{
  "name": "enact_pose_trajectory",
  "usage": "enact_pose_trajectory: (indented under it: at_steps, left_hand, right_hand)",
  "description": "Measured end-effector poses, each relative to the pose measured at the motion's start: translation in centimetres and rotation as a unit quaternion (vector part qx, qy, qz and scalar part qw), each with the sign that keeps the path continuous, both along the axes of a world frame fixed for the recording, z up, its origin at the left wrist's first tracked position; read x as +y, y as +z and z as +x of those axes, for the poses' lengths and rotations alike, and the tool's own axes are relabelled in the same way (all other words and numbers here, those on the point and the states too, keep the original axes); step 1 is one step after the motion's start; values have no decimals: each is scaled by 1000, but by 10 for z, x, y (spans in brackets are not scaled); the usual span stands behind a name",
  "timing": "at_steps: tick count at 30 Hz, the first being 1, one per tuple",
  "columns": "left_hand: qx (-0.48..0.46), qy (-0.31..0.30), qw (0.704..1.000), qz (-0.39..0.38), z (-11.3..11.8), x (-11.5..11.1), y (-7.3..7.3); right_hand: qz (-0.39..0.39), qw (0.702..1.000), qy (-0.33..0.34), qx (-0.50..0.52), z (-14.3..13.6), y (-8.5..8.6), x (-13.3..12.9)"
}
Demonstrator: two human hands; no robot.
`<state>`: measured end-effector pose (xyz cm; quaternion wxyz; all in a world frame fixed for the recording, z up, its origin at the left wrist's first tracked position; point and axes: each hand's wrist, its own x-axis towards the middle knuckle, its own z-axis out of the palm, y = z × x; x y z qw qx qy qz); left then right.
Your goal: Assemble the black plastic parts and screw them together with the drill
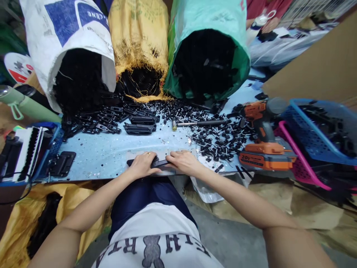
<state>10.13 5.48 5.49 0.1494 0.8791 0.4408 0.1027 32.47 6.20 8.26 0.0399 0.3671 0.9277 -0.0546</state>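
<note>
At the table's front edge my left hand [142, 165] is wrapped over a long black plastic part [160, 163], covering much of it. My right hand [182, 162] pinches the right end of the same part with its fingertips. A pale plate lies under both hands. Just beyond are two black plastic parts [140, 128] side by side. A hammer [200, 123] with a brass-coloured head lies across the table, to the right of them. Loose black pieces with metal pins [220, 143] are heaped to the right of my right hand.
Behind stand a white sack [69, 22], a yellow sack [138, 33] and a green sack [209, 16], tipped open with black parts. An orange cordless drill [264, 149] stands right, beside a blue basket [315, 123]. A green bottle [30, 102] leans left. Another person's hand [270, 25] is at the back right.
</note>
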Motion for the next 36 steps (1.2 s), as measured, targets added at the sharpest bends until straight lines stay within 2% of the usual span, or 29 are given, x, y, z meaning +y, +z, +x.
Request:
enact_pose_trajectory:
  at_steps: [3, 6, 9, 12, 14, 16, 18, 20, 21, 22, 24, 26, 27, 29, 31, 33, 35, 36]
  left_hand:
    - [5, -25, 999, 35, 29, 38, 12]
    - [31, 40, 995, 87, 62, 97, 15]
    - [78, 69, 992, 72, 87, 146, 8]
    - [77, 75, 992, 65, 100, 163, 1]
    - [76, 81, 991, 73, 102, 157, 2]
    - [48, 85, 992, 81, 97, 142, 9]
    - [-37, 94, 992, 75, 83, 120, 19]
    - [-185, 133, 973, 38, 58, 93, 29]
    - [-268, 169, 949, 1, 42, 78, 33]
    - [-351, 214, 910, -52, 25, 63, 36]
    - [-485, 295, 797, -204, -10, 34, 38]
    - [-546, 346, 683, -340, -36, 8, 35]
    - [-558, 363, 639, -385, -44, -3, 32]
    - [-569, 383, 590, -426, -51, -18, 23]
    - [-579, 391, 578, -422, -49, -26, 14]
    - [-587, 392, 588, -394, -45, -26, 8]
    - [-576, 385, 619, -370, -42, -22, 6]
    - [-558, 377, 645, -362, -42, -21, 6]
  right_hand:
    - [11, 999, -3, 42, 23, -21, 5]
    - [14, 997, -21, 67, 39, -34, -2]
    - [13, 995, -58, 79, 46, -34, 1]
    - [50, 983, -154, 80, 50, -23, 34]
    - [83, 966, -239, 59, 51, -16, 71]
    - [84, 946, -313, 4, 49, -10, 110]
    - [38, 937, -342, -62, 44, -6, 144]
    - [-8, 936, -338, -102, 38, -3, 168]
    - [-22, 937, -331, -109, 36, -2, 175]
    - [-30, 939, -326, -110, 35, -2, 180]
    - [-36, 944, -304, -123, 35, -1, 184]
    - [-26, 952, -269, -141, 39, -1, 182]
    - [-13, 956, -253, -145, 42, -1, 180]
    - [21, 963, -237, -128, 48, 0, 175]
    - [52, 963, -253, -78, 53, 3, 167]
    - [69, 959, -274, -13, 54, 8, 155]
    - [57, 960, -266, 70, 49, 12, 137]
    - [43, 961, -246, 119, 45, 14, 125]
